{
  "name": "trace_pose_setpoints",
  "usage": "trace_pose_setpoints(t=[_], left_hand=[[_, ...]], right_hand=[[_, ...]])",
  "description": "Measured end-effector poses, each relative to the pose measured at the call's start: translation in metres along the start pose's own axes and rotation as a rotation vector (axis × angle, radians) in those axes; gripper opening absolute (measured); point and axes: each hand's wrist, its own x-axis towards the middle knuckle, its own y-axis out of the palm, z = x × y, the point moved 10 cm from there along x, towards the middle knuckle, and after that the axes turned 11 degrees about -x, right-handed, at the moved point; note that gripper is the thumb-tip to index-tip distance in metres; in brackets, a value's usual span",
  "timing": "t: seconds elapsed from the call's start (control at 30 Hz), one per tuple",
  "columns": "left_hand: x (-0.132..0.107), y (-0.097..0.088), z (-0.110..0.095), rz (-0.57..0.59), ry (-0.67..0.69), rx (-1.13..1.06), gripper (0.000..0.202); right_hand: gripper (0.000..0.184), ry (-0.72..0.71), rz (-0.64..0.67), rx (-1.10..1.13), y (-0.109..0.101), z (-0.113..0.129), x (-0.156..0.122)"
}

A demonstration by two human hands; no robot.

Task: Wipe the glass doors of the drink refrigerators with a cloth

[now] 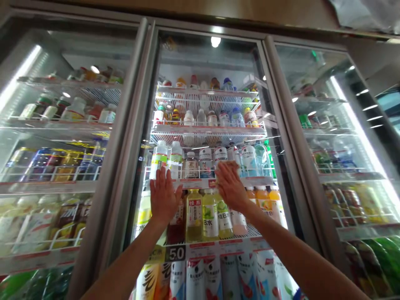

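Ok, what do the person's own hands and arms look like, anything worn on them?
Left hand and right hand are ungloved. Both forearms are bare, slender, with no sleeve, watch or bracelet visible.

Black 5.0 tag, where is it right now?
In the head view, the tag is left of centre behind the middle door, below the left hand and dark red bottle.

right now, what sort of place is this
Likely a shop: there's a glass-doored fridge, rows of drink bottles inside, and a tag reading 5.0 that looks like a price.
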Motion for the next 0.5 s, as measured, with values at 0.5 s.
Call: trace_pose_setpoints(t=[0.5], left_hand=[[0.001,-0.004,0.006,0.029,0.116,0.01,0.062]], right_hand=[[0.048,0.119,0.033,-0.009,0.008,-0.013,0.048]])
